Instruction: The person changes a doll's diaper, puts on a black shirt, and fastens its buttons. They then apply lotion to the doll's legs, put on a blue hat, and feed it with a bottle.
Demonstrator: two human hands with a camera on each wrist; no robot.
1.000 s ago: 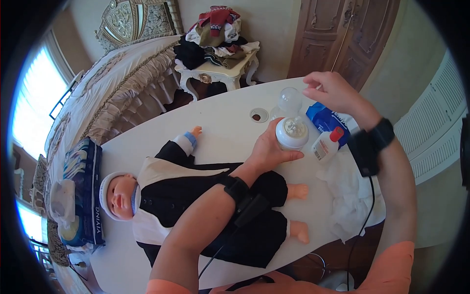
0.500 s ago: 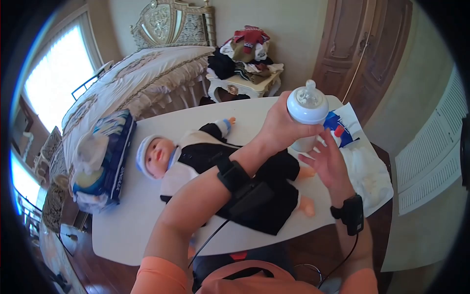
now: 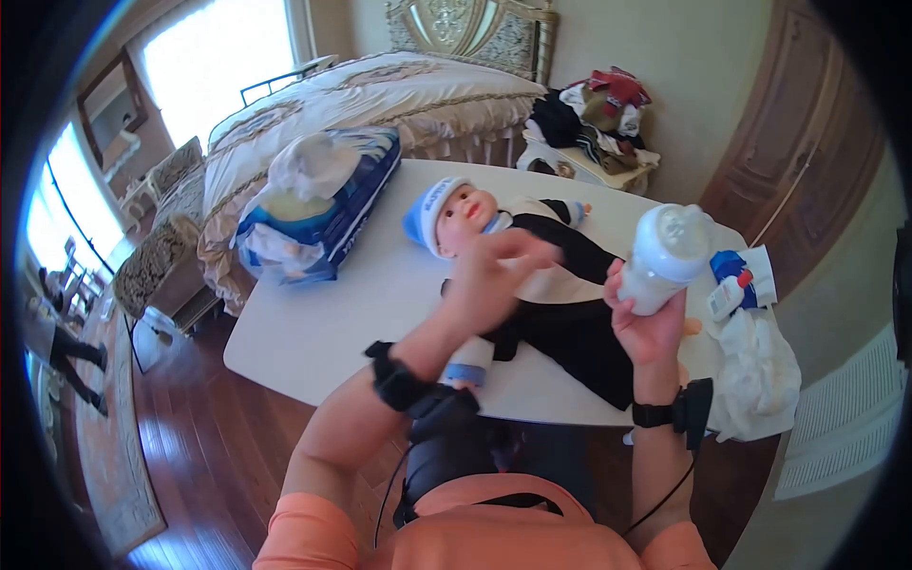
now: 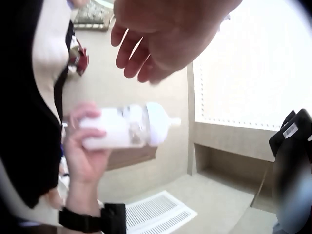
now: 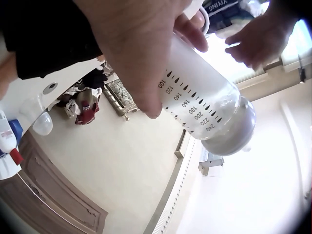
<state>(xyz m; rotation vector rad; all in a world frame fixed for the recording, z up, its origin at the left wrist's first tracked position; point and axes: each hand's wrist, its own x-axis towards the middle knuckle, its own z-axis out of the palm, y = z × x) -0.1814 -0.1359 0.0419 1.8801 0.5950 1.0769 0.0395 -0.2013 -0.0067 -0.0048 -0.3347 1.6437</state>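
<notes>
My right hand [image 3: 651,328] grips a baby bottle [image 3: 670,252] round its lower body. The bottle has a white collar and a clear teat, and it stands tilted over the doll's legs. Black measuring marks run along its wall in the right wrist view, where white contents show. Apart from the bottle, my left hand [image 3: 494,285] hangs blurred over the doll's chest with loosely bent fingers and nothing in them. Beneath both hands a baby doll [image 3: 470,214] lies on its back in a black and cream outfit and a blue and white cap.
A white table [image 3: 285,351] carries the doll. A blue diaper pack [image 3: 351,214] stands at its left end. To the right are a small white bottle with a red cap [image 3: 728,296], a blue packet [image 3: 730,266] and crumpled white cloth [image 3: 755,366]. A bed [image 3: 361,95] stands behind.
The baby bottle has passed from my left hand to my right. My left hand has moved left over the doll. The head view has turned left.
</notes>
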